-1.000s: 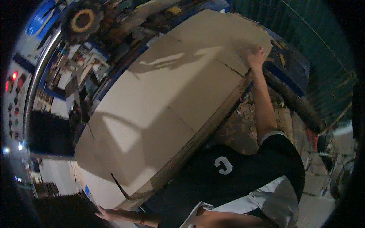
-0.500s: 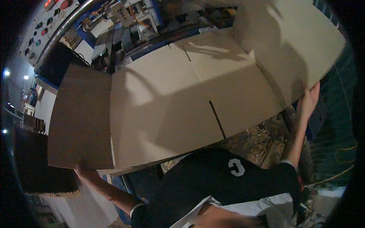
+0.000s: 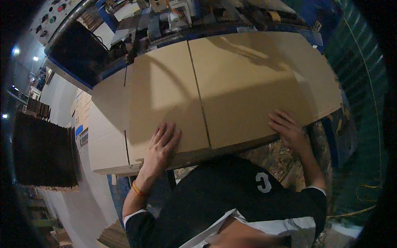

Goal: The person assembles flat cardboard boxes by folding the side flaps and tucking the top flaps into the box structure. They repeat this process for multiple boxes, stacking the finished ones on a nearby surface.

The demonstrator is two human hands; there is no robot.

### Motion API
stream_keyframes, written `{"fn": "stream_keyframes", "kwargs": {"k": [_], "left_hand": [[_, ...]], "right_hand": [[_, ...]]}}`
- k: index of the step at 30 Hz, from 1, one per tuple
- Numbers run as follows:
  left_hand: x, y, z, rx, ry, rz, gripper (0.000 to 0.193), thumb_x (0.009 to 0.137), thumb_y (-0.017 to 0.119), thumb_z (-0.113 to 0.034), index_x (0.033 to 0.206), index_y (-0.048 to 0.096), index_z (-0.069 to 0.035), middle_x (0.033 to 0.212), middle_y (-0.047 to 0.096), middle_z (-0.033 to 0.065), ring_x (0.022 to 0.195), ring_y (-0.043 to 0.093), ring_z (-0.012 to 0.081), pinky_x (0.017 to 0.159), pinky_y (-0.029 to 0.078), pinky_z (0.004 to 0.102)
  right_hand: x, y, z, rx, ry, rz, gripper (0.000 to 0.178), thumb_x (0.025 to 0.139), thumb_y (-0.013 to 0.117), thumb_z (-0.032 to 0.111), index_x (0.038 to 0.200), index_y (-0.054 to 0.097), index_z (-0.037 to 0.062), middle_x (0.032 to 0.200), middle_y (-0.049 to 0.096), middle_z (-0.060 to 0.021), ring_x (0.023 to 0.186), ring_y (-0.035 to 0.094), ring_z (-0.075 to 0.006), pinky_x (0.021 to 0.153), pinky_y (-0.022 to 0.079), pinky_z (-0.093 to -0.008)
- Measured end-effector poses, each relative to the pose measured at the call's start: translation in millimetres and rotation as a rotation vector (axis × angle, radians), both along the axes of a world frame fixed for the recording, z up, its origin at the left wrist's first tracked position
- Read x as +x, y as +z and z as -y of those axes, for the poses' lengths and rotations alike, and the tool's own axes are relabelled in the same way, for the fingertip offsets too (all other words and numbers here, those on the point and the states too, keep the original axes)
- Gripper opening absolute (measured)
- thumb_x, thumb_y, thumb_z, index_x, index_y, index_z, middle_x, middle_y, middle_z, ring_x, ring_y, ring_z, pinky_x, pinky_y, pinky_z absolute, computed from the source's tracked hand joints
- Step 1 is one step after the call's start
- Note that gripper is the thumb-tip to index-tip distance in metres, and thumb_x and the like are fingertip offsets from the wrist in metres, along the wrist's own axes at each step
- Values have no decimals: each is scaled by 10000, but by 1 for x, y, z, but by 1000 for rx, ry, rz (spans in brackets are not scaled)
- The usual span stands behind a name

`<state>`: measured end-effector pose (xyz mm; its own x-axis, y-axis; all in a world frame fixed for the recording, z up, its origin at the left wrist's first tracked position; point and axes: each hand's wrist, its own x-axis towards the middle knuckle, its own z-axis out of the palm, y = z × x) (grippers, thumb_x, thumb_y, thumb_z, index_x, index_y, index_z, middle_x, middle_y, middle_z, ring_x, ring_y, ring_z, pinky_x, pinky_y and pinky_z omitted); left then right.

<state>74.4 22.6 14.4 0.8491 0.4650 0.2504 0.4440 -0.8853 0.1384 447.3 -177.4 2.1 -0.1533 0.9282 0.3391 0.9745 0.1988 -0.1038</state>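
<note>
A folded cardboard sheet (image 3: pixel 244 99) lies flat in front of me, with a dark slot line running from its far edge to its near edge. My left hand (image 3: pixel 160 146) rests on its near left part, fingers stretched out on top. Near its right end, my right hand (image 3: pixel 287 128) lies across the near edge with the fingers spread on the surface. Both hands hold nothing. Paler cardboard sheets (image 3: pixel 108 138) show in layers under it at the left, their stacked edges towards me.
Behind the cardboard stands a machine (image 3: pixel 165 25) with metal parts; its control panel (image 3: pixel 51 18) is at the upper left. Dark stacked sheets (image 3: pixel 45 151) stand at the far left. Scraps (image 3: pixel 269 159) lie below the near edge. A green corrugated wall (image 3: pixel 364 103) rises at the right.
The cardboard's two raised end flaps now lie folded down flat. Both hands have moved inward from the outer ends, let go of the flaps and come to rest on top.
</note>
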Motion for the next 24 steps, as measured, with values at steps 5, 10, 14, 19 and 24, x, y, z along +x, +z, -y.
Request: {"fn": "stream_keyframes", "kwargs": {"k": [5,10,14,19,24], "left_hand": [[5,-7,-36,70,35,61,502,760,513,-41,1260,479,-75,1333,418,160,1240,390,343,1034,312,455],[27,-15,-102,79,54,235,562,751,493,-5,1306,429,-76,1335,412,161,1240,388,333,1046,288,458],[65,-18,-166,104,42,272,565,767,507,-45,1321,402,-74,1333,416,160,1247,372,344,1037,281,479],[114,-9,-216,411,401,114,629,780,621,-262,1320,380,-50,1327,428,158,1243,378,334,984,278,571],[33,-1,-170,194,244,489,686,767,661,-261,1328,350,-18,1312,429,208,1225,382,373,1013,295,452]], "right_hand": [[30,0,-51,-183,125,-41,385,750,636,148,1129,582,98,1355,412,-95,1267,362,-284,1018,311,-465],[65,0,-127,-170,27,34,454,842,542,367,1215,531,107,1376,379,-110,1278,331,-304,1035,277,-457],[92,-5,-192,-160,-74,-59,528,839,543,409,1274,471,121,1381,356,-128,1260,331,-330,1028,277,-436],[86,-7,-241,-105,-422,-5,588,837,538,435,1323,404,133,1409,309,-157,1263,333,-343,1028,265,-501],[105,-2,-150,44,-433,-113,604,819,574,392,1352,368,199,1400,327,-133,1260,340,-305,1041,286,-396]]}}
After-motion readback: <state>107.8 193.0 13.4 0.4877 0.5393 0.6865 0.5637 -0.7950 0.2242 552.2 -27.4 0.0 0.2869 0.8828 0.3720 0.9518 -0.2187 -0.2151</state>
